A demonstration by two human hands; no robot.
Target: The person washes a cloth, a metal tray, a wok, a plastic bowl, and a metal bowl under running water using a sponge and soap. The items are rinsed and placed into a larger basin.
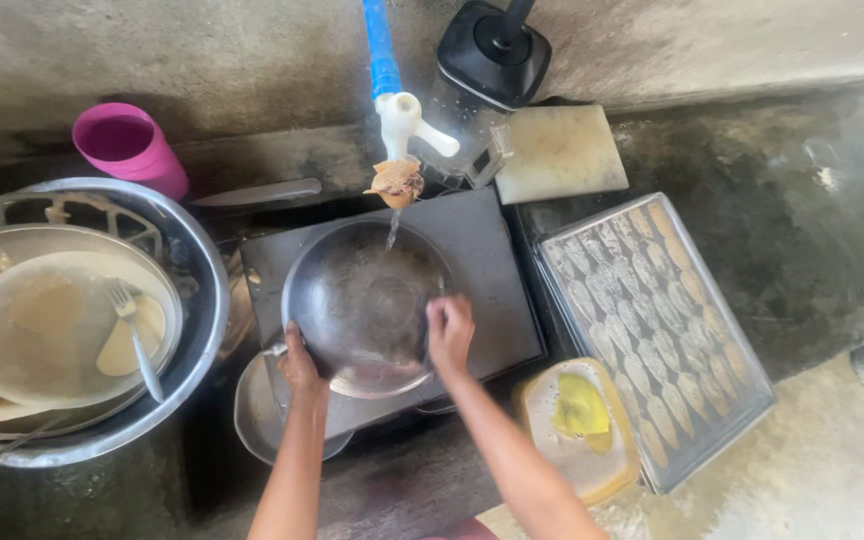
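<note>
A round dark metal pan (pixel 362 300) sits under a white tap (pixel 404 120) on a blue pipe, and a thin stream of water falls into it. My left hand (pixel 299 362) grips the pan's near-left rim. Inside the pan's right edge, my right hand (pixel 449 332) presses down with fingers closed; whether it holds a scrubber is hidden. A wad of cloth is tied around the tap's spout. The pan rests over a dark flat tray (pixel 492 250).
A large steel basin (pixel 207 290) at left holds bowls, a plate and a fork (pixel 135 335). A pink cup (pixel 132 147), a knife (pixel 257 192), a blender jar (pixel 482 70), a white cutting board (pixel 560 152), a patterned metal tray (pixel 652 330) and a container with a yellow sponge (pixel 580 408) surround the pan.
</note>
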